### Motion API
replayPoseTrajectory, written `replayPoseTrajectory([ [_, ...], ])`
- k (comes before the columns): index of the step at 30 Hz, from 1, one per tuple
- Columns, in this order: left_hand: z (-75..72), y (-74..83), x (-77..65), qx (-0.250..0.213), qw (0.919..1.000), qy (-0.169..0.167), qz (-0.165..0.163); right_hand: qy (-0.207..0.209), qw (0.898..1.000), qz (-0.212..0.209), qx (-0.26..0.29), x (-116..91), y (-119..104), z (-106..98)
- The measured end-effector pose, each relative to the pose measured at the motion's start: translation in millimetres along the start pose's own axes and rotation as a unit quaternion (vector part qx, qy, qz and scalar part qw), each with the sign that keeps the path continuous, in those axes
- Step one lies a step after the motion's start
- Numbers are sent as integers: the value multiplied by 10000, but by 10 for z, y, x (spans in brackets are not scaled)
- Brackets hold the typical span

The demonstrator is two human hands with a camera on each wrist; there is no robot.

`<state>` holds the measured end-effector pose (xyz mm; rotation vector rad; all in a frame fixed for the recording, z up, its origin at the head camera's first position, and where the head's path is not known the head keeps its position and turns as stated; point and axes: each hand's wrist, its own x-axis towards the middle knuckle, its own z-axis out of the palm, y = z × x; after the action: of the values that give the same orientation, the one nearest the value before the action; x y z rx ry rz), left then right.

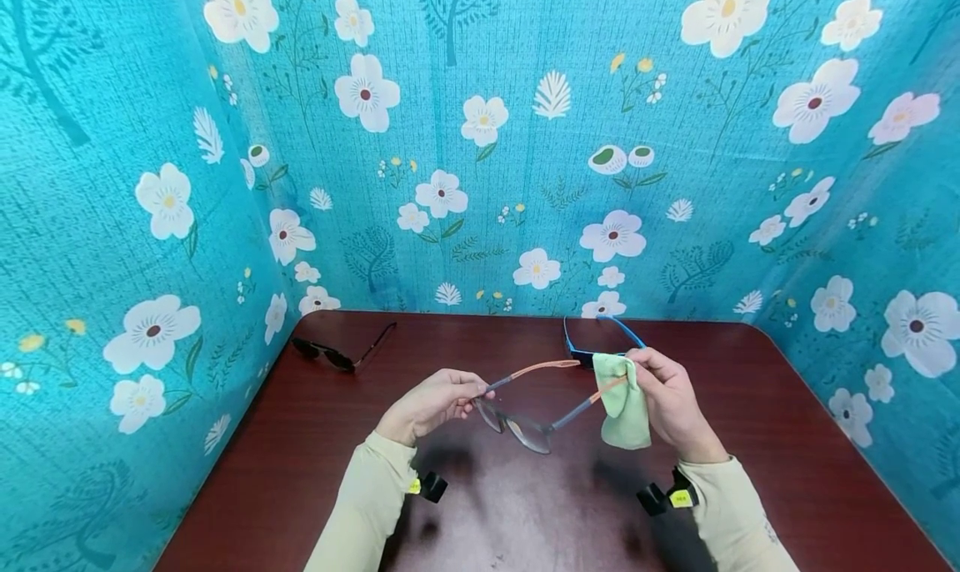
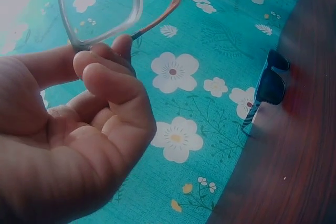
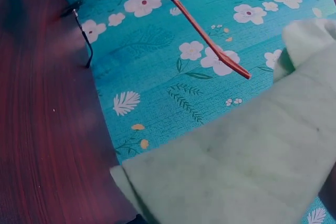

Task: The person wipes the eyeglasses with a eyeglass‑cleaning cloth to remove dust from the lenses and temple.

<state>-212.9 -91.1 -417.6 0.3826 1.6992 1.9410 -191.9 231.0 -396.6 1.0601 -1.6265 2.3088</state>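
Observation:
My left hand (image 1: 438, 403) pinches a pair of eyeglasses (image 1: 528, 436) at one front corner, near the hinge. Clear lenses sit in a greyish frame, and the temples end in orange tips. In my right hand (image 1: 675, 401) is a light green cloth (image 1: 628, 422), pinched at the far temple's orange end and hanging down. The right wrist view shows the cloth (image 3: 236, 150) large in front, hiding most of that hand's fingers. Beyond it, the other temple (image 3: 205, 35) sticks out uncovered. Both hands hold the glasses above the table.
Black sunglasses (image 1: 322, 353) lie at the back left of the dark red table (image 1: 480, 514). Blue-framed sunglasses (image 1: 622, 328) lie at the back, partly behind the cloth. A turquoise flowered curtain (image 1: 487, 197) encloses the back and sides.

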Motion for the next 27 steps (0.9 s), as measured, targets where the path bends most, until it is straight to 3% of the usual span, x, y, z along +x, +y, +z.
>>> replayPoseTrajectory([
  [5,-8,4,-12,80,9998,-99,178,689,9972,293,-22,15,18,-16],
  [8,-3,42,-35,157,9993,-128,314,1302,9904,465,-51,32,25,-42],
  [11,24,119,-81,283,9984,-21,481,1851,9808,596,-118,36,31,-75],
  [14,58,202,-136,668,9950,305,683,2073,9755,718,-141,31,34,-99],
  [21,82,237,-145,1665,9708,1006,1404,1949,9725,1245,-277,32,38,-101],
  [27,73,176,-97,2431,9361,1796,1800,1784,9707,1583,-295,33,42,-57],
])
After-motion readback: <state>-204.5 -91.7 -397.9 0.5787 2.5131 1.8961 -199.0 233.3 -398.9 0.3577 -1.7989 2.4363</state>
